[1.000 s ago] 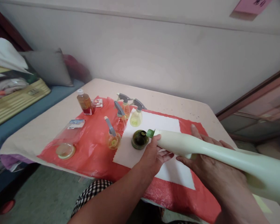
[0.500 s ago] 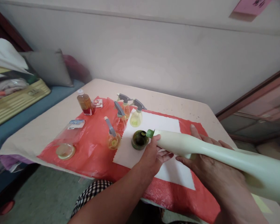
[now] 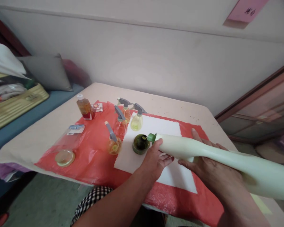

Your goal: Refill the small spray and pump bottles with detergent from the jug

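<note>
A long pale green plastic jug (image 3: 180, 145) lies tilted almost level across the table, its dark green spout (image 3: 151, 137) at the left end. My left hand (image 3: 154, 159) supports it near the mouth, thumb against the neck and fingers partly spread below. Further back, my right hand (image 3: 210, 170) grips the jug's narrower part from underneath. Just left of the spout, a small round bowl (image 3: 137, 150) holds dark green liquid. It stands on a white sheet (image 3: 175, 181). Whether a thin stream runs from the spout is hard to make out.
Several spray bottles with grey triggers stand left of the bowl, one of them clear yellow (image 3: 136, 123). A brown bottle (image 3: 84, 108), a clear packet (image 3: 73, 132) and a round lid or dish (image 3: 65, 158) sit farther left. Red plastic (image 3: 90, 164) covers part of the table.
The camera view has shifted slightly, so the table things appear a little lower and further left. Both hands keep their hold on the jug, its spout still beside the bowl.
</note>
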